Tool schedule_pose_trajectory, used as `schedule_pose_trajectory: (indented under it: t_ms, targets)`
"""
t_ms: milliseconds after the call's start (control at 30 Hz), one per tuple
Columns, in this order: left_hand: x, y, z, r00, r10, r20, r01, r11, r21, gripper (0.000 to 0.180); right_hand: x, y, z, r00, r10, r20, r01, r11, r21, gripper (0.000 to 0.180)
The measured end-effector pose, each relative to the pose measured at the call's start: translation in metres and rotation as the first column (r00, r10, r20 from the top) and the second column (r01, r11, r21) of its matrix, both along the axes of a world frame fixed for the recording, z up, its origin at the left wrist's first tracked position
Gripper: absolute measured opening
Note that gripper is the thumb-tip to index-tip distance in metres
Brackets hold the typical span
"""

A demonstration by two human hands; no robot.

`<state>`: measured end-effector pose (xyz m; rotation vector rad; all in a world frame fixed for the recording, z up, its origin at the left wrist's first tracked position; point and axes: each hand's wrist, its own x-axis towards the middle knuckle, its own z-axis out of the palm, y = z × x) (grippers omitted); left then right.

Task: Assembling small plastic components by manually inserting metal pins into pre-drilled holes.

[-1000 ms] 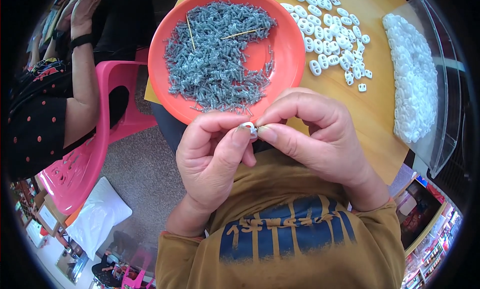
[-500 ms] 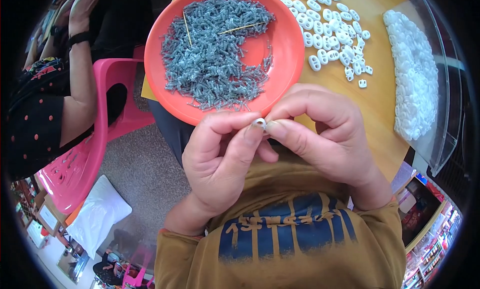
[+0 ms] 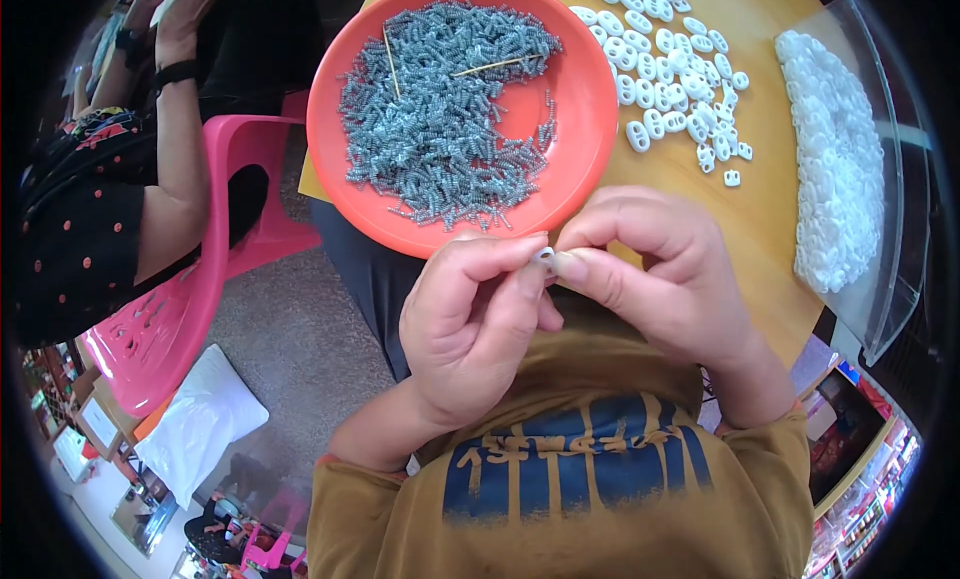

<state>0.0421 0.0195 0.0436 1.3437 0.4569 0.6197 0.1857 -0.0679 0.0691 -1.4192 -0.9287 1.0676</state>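
Between my fingertips, just off the near rim of a red plate (image 3: 592, 164), is a small white plastic cord lock (image 3: 544, 256), mostly covered. My left hand (image 3: 470, 324) pinches it between thumb and index finger. From the other side my right hand (image 3: 665, 279) has thumb and index finger pressed together against it; whether a smaller part is in that pinch is hidden. A heap of tiny grey metal springs (image 3: 440, 129) fills much of the plate, with two thin wooden sticks (image 3: 500, 66) lying on top. Beyond my right hand, white two-holed cord locks (image 3: 655, 126) are scattered over the yellow table (image 3: 740, 239).
At the right stands a clear plastic bin (image 3: 905, 229) beside a large mass of white pieces (image 3: 835, 169). A pink chair (image 3: 215, 199) holds a seated person (image 3: 90, 219) on the left. On the floor lies a white bag (image 3: 205, 419).
The view has shifted slightly, so plate, table and hands all appear a little further right. Both hands keep the same pinch on the small white piece, with only slight finger movement.
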Motion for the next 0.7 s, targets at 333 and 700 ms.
schedule_pose_trajectory:
  t_ms: [333,700]
  targets:
    - [0.008,0.003,0.008,0.995,-0.039,0.092,0.058,0.975,-0.216,0.017,0.0,-0.006,0.012,0.985,-0.128,-0.119,0.128,0.992,-0.009,0.019]
    - [0.015,-0.006,0.003,0.999,-0.024,0.032,0.029,0.986,-0.163,0.015,0.002,-0.009,0.002,0.94,-0.181,0.29,0.147,0.98,0.137,0.007]
